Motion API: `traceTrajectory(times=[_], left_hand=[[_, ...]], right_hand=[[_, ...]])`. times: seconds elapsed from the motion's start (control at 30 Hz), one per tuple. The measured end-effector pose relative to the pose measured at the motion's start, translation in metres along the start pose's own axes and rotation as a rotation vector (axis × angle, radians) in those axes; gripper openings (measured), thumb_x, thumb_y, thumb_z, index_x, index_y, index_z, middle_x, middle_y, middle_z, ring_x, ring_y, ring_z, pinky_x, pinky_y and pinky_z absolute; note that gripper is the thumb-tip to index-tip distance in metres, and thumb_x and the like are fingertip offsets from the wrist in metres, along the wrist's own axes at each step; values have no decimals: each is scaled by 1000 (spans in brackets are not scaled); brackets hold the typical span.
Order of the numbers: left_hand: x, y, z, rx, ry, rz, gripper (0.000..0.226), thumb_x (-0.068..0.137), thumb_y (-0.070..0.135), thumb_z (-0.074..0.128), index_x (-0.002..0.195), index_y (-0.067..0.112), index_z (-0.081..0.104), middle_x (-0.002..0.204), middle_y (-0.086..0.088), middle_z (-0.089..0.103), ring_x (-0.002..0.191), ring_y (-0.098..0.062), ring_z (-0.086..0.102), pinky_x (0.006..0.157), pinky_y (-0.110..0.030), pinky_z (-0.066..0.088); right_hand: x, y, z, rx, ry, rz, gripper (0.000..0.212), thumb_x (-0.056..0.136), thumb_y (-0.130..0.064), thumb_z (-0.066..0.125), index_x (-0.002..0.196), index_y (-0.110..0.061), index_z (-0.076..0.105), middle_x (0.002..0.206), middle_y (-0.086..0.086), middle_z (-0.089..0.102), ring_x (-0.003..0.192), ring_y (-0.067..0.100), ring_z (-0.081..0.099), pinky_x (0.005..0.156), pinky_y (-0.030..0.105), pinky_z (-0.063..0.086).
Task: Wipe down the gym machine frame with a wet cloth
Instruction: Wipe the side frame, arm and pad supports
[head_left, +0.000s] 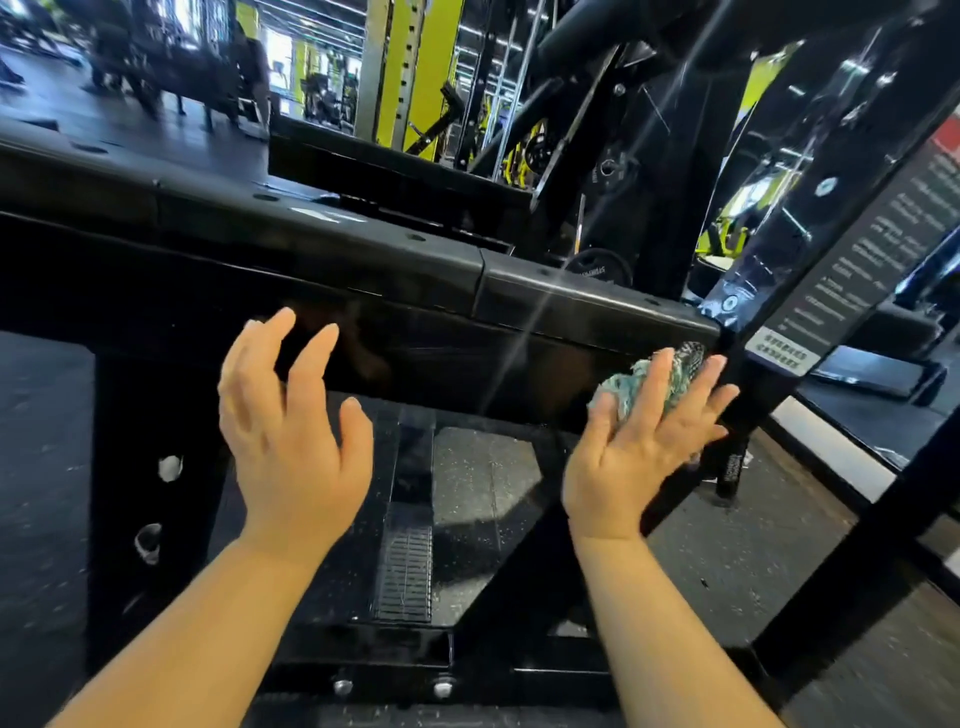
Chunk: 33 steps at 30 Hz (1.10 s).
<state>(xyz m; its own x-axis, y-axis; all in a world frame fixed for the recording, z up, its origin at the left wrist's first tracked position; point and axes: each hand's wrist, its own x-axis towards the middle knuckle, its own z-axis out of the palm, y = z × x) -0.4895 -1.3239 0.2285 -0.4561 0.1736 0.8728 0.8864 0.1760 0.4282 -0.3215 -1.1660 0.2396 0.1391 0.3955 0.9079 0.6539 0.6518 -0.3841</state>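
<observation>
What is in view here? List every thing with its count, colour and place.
frame beam: one, glossy black, horizontal across the middle
cloth: one, teal and white, wadded against the beam's right end
slanted post: one, black, rising at the right
instruction label: one, grey with white text, on that post
bolts: two, silver, on the base at bottom centre
weight plates: at least two, black, behind the beam
rack uprights: several, yellow-green, background top centre
floor: dark speckled rubber, below the beam
left hand: one, fingers spread, in front of the beam, holding nothing
right hand: one, straight fingers pressing the cloth to the beam
</observation>
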Motion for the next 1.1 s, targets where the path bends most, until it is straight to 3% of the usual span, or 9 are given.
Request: traceTrajectory(times=[0.1, 0.23, 0.33, 0.4, 0.5, 0.63, 0.87, 0.97, 1.1], left_hand=[[2, -1, -5, -19, -6, 15, 45, 87, 14, 46, 130, 0, 47, 140, -15, 29, 133, -36, 28, 115, -27, 11], [7, -11, -21, -73, -22, -14, 46, 87, 8, 42, 132, -2, 45, 137, -21, 41, 129, -29, 34, 113, -22, 17], [10, -20, -35, -96, -20, -126, 47, 89, 14, 39, 134, 3, 46, 140, -16, 39, 130, -24, 32, 113, -25, 19], [14, -31, -42, -71, -50, -181, 48, 89, 19, 41, 135, 6, 45, 146, -14, 34, 135, -24, 25, 112, -35, 20], [18, -46, -46, -51, -84, -251, 51, 89, 19, 44, 139, 8, 40, 153, -11, 20, 143, -23, 10, 113, -40, 14], [20, -58, -53, -122, -35, -346, 52, 92, 5, 49, 142, 9, 34, 157, -8, 9, 145, -21, 0, 114, -33, 9], [27, -91, -73, -177, 101, -495, 54, 90, -4, 45, 142, 7, 36, 154, -8, 17, 141, -18, 20, 109, -25, 23], [24, -91, -70, -187, 86, -489, 50, 92, 1, 45, 140, 10, 40, 153, -6, 21, 140, -21, 24, 107, -30, 24], [22, -80, -59, -207, 36, -507, 52, 91, 4, 50, 141, 11, 39, 154, -7, 19, 141, -25, 22, 108, -39, 27]], right_hand=[[-18, -72, 18, 54, 16, 154, 52, 94, -33, 36, 143, -23, 21, 153, 10, 7, 142, 37, -2, 114, 47, -11], [-54, -167, 39, 61, -134, -366, 49, 95, -40, 41, 141, -30, 28, 152, 3, 16, 146, 29, -7, 116, 54, -1], [-46, -144, 37, 84, -174, -598, 49, 95, -34, 49, 141, -35, 31, 154, -5, 17, 146, 23, -6, 117, 49, 0], [-28, -94, 26, 25, -123, -558, 49, 97, -35, 47, 143, -35, 29, 159, -9, 3, 146, 22, -7, 117, 49, -3], [-13, -44, 11, -21, -67, -301, 49, 101, -45, 33, 145, -27, 20, 158, 8, 0, 145, 28, -9, 114, 55, -3], [-28, -102, 24, 10, -72, -114, 51, 101, -46, 24, 144, -20, 20, 150, 17, 7, 139, 46, 2, 113, 55, -6], [-78, -249, 61, 67, -242, -837, 47, 96, -34, 46, 143, -31, 40, 154, -3, 29, 144, 34, 11, 116, 54, 0], [-49, -211, 50, 22, -261, -944, 46, 96, -36, 49, 142, -34, 41, 154, -3, 30, 145, 31, 14, 117, 49, 1], [-14, -104, 17, -130, -188, -681, 48, 98, -44, 38, 143, -29, 31, 159, -1, 5, 146, 24, -9, 116, 55, 1]])
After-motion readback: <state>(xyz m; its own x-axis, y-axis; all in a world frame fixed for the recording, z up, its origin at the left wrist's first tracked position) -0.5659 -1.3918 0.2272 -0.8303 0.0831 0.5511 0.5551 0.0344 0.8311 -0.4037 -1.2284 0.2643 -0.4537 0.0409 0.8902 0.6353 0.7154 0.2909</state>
